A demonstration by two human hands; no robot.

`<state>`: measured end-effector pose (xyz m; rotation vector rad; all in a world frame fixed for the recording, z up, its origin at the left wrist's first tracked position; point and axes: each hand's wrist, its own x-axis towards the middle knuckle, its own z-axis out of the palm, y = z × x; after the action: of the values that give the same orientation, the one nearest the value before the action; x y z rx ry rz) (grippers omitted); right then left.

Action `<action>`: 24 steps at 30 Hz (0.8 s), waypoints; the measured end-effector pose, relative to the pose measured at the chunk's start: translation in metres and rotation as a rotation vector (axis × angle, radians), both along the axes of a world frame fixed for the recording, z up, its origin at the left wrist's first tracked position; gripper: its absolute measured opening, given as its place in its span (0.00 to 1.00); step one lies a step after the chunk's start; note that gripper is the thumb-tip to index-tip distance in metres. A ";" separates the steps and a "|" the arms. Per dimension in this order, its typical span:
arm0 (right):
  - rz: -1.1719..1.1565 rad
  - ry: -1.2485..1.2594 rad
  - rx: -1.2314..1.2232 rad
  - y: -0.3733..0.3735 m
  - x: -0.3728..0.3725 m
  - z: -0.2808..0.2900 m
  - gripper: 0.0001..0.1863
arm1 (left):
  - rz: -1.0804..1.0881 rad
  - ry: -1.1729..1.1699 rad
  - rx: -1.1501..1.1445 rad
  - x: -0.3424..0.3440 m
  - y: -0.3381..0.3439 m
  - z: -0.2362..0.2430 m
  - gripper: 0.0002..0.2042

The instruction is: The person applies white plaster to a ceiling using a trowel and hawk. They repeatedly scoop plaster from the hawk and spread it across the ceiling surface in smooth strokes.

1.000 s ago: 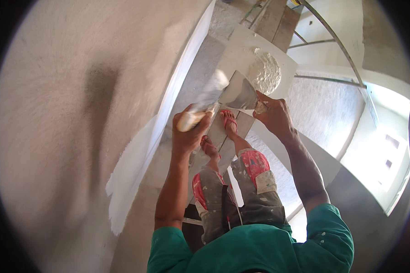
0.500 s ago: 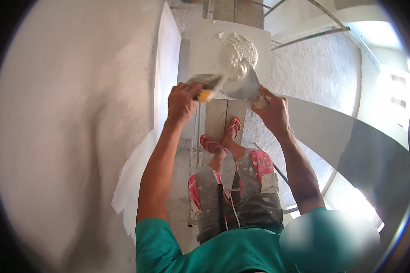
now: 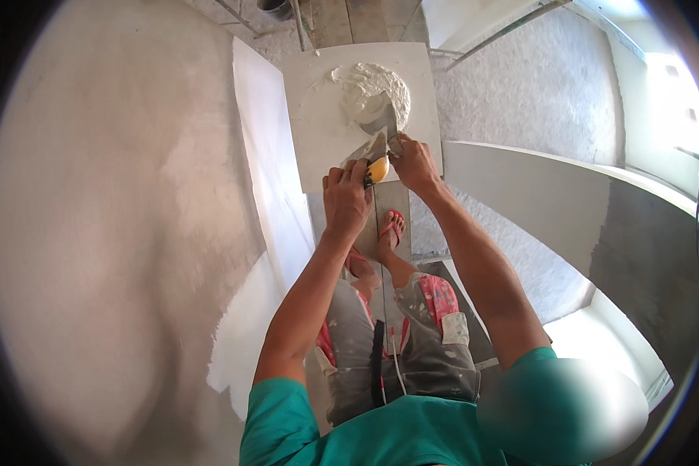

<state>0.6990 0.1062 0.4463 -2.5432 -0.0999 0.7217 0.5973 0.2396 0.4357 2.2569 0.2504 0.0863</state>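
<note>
A heap of wet white putty (image 3: 396, 84) lies on a pale square board (image 3: 311, 116) ahead of me. My left hand (image 3: 347, 200) is closed around a putty knife (image 3: 377, 171) with a yellow and black handle; its metal blade points up toward the heap. In my right hand (image 3: 416, 165) I grip a wide metal scraper (image 3: 378, 116), its blade at the near side of the putty. The two tools are close together over the board, and some putty shows on the left one's blade. My fingers partly hide both handles.
A plastered wall (image 3: 116, 194) with a white patch runs along my left. To the right is a low curved wall (image 3: 536, 186), part light and part dark grey. Beneath me are planks (image 3: 396, 202), where my feet stand in red flip-flops. A dark bucket (image 3: 275, 8) and metal poles (image 3: 512, 31) are farther off.
My hands have come closer together, the right one moving left and the left one moving right. The view has shifted, so the board appears farther left.
</note>
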 end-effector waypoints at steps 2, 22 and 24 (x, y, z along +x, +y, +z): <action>0.014 -0.054 0.012 -0.006 0.002 -0.008 0.15 | -0.023 0.016 0.034 0.012 -0.010 -0.007 0.18; -0.451 0.008 0.009 -0.167 -0.032 -0.110 0.11 | -0.163 0.181 0.269 0.168 0.020 -0.223 0.13; -0.478 -0.038 -0.016 -0.182 -0.052 -0.100 0.12 | -0.225 0.194 0.263 0.159 0.014 -0.230 0.16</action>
<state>0.6467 -0.0759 0.3458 -2.4531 0.4858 0.4832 0.7565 0.2538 0.2055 2.5424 0.0887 -0.2320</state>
